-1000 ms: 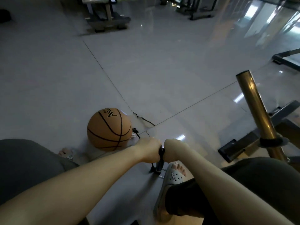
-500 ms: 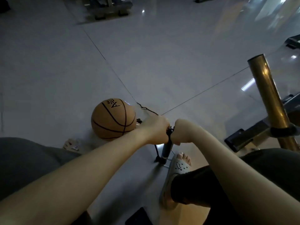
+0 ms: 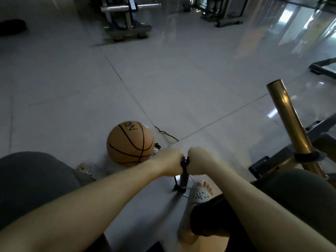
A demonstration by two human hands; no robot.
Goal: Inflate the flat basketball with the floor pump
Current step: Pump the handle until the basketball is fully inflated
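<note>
Furthest left of the grip, a sandalled left foot point(image 3: 84, 168) peeks out beside the knee. The basketball point(image 3: 130, 142) lies on the tiled floor point(image 3: 181, 79) just left of the two fists and slightly beyond them, near enough for the short hose to reach. A dark fitting point(image 3: 157, 146) sits against the ball's right side, probably the needle end, though it is too small to be sure. The ball looks round rather than sagging, so inflation seems well along.

The left hand point(image 3: 171, 163) clenches one end of the pump handle point(image 3: 185, 160), and the right hand point(image 3: 200, 163) clenches the other. The fists nearly touch, knuckles up, which puts the push straight down the shaft. The floor pump point(image 3: 183, 180) stands directly beneath the grip, tilted slightly. Below and right of the grip, a right foot in a grey clog point(image 3: 198, 195) rests at the pump's base, apparently on its wire footrest to pin it down. Well to the right, a brass-coloured tube point(image 3: 289, 120) leans on gym equipment, apart from the work.
</note>
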